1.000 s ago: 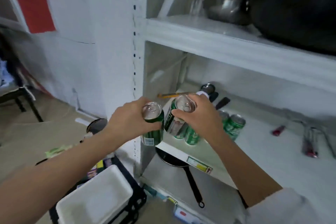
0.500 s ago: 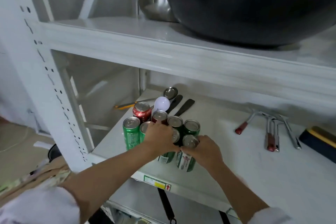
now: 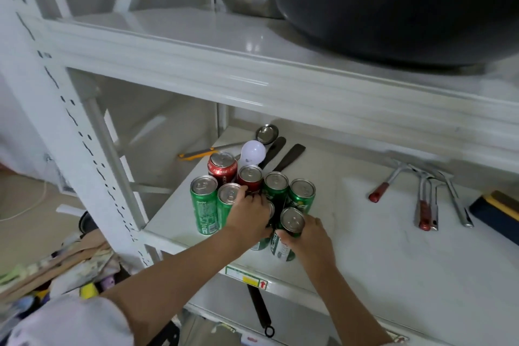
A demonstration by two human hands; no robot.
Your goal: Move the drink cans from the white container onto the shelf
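Observation:
Several drink cans stand in a cluster on the white shelf [image 3: 365, 247]. Two red cans [image 3: 222, 167] are at the back, and green cans [image 3: 203, 205] stand around them. My left hand [image 3: 248, 213] is wrapped over a green can in the front row, mostly hiding it. My right hand [image 3: 304, 236] grips another green can [image 3: 290, 229] at the front right of the cluster, standing on the shelf. The white container is out of view.
A white bulb [image 3: 253, 152], a ladle [image 3: 266, 133] and black spatulas [image 3: 289, 156] lie behind the cans. Metal tools [image 3: 424, 199] lie on the shelf to the right. A large dark wok [image 3: 393, 3] sits on the upper shelf. A pan handle [image 3: 259, 309] hangs below.
Both hands carried a green can each from the shelf's left post to the can cluster and set them down in the front row. Since half a second ago the hands have barely moved.

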